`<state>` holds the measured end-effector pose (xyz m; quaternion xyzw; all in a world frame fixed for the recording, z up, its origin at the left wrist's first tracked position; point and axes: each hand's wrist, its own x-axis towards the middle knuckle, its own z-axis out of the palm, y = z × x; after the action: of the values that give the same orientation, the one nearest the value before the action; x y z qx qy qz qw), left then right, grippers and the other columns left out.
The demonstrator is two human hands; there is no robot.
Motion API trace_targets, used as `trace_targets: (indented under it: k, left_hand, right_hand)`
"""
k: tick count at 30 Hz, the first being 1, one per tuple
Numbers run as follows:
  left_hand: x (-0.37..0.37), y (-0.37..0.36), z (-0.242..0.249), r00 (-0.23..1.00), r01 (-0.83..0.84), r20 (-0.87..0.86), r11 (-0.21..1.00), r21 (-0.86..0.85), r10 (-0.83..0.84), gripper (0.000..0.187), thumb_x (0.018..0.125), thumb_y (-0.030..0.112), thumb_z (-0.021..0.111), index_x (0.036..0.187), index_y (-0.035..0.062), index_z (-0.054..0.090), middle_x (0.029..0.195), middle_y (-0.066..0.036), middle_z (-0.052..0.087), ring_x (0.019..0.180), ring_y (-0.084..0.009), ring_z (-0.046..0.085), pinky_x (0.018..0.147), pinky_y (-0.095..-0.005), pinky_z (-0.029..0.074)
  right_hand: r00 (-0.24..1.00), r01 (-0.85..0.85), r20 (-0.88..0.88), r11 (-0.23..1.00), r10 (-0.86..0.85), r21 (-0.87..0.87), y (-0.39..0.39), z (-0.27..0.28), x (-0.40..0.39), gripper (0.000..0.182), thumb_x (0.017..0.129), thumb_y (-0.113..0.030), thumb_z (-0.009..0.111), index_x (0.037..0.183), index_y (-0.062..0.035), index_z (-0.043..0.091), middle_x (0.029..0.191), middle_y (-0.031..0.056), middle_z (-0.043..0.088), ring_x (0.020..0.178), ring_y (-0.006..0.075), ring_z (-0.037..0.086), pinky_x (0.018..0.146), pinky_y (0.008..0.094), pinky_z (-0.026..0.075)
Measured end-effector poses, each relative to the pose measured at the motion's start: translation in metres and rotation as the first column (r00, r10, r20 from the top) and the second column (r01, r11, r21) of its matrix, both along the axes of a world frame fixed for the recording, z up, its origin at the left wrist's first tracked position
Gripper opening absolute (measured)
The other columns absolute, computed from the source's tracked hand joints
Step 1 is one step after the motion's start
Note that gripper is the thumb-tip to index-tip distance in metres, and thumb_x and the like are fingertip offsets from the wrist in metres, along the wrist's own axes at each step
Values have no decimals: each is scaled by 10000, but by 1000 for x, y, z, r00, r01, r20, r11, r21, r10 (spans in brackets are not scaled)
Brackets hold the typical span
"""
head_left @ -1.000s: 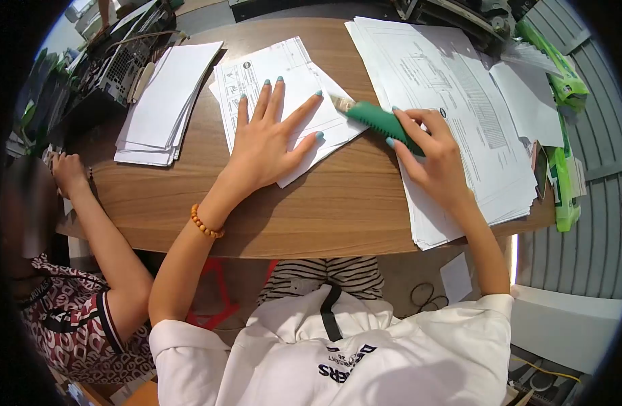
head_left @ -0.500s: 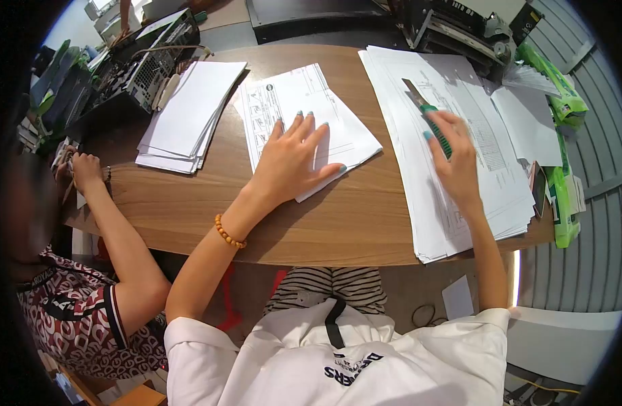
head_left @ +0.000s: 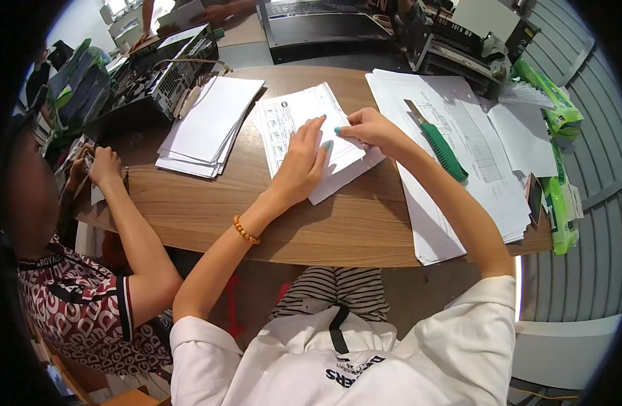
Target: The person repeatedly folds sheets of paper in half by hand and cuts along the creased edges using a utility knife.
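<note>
A printed sheet of paper (head_left: 294, 122) lies on top of another sheet in the middle of the desk. My left hand (head_left: 301, 162) rests on it, fingers stretched out and thumb apart. At the sheet's right edge, my right hand (head_left: 373, 132) has thumb and fingers pinched on the paper. A green utility knife (head_left: 443, 152) with its blade out lies on a large stack of printed sheets (head_left: 487, 196), to the right of my right hand and apart from it.
A stack of folded white paper (head_left: 206, 125) lies on the left of the wooden desk (head_left: 311, 233). Behind it stands an opened computer case (head_left: 169, 81). Green packets (head_left: 561, 203) and a phone (head_left: 534, 199) line the right edge. A co-worker's arm (head_left: 138, 223) is at left.
My right hand has let go of the utility knife, leaving it on the stack, and has moved left to pinch the sheet. My left hand stays on the paper, its fingers closer together.
</note>
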<state>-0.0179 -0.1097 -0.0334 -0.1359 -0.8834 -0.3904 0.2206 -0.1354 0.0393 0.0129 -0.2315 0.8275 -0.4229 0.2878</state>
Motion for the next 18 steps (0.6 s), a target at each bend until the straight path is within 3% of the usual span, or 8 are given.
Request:
trace_targets:
  k: [2,3,4,5,8,10,12,18]
  left_hand:
    - [-2,-3,6,975,-101,-195,994,31,105,458,886,131,476,1295,-27,342,1296,-246,394,1241,-392,352,1041,-525,227]
    - [-6,-9,7,936,-163,-320,986,-30,145,437,885,128,485,1279,-17,365,1314,-224,396,1259,-394,335,1052,-523,221]
    - [1,-10,18,923,-214,-344,973,-81,174,443,881,160,514,1271,-9,387,1313,-204,413,1276,-376,325,1064,-513,215]
    - [3,-13,21,944,-190,-302,968,-163,134,452,885,212,520,1269,4,403,1321,-198,412,1279,-362,329,1066,-504,218]
    - [22,-17,19,987,-120,-144,904,-410,66,478,888,320,518,1267,41,437,1336,-183,412,1278,-340,342,1064,-488,230]
    - [44,-15,16,999,-50,-20,832,-553,47,494,889,377,509,1266,63,453,1343,-173,412,1274,-332,351,1060,-483,240]
    - [61,-18,21,974,32,201,810,-586,107,499,908,421,457,1314,132,425,1413,-114,343,1331,-267,276,1088,-472,209]
    - [59,-12,56,851,62,488,887,-457,192,421,900,351,497,1201,58,525,1294,-149,480,1263,-297,376,1051,-441,280]
  right_hand:
    - [997,71,16,948,-69,-310,2,-9,-14,252,808,-180,638,934,38,654,681,24,601,559,74,507,460,241,370]
    - [967,203,-144,977,-209,-59,7,16,-19,240,801,-205,643,894,16,658,670,11,592,560,70,504,474,234,374]
    - [965,182,-155,967,-210,-177,25,10,-47,235,802,-237,641,839,-5,653,651,-4,578,556,69,494,487,227,374]
    - [899,132,-386,967,-210,-218,47,13,-65,212,773,-183,628,723,22,643,566,8,534,480,75,455,414,264,335]
    - [840,309,-358,901,-408,-304,105,23,-86,238,782,-220,637,710,7,643,547,-16,493,460,64,401,408,265,298]
    - [821,465,-392,884,-416,36,145,31,-95,306,809,-244,625,861,57,622,674,82,593,552,145,524,504,298,401]
    - [202,557,-967,830,-156,-18,173,-2,-83,425,822,-299,614,1004,78,541,854,185,594,745,270,566,672,382,450]
    - [391,461,-913,883,-114,87,168,-22,43,445,816,-287,618,1089,40,488,951,191,542,903,345,515,810,415,425]
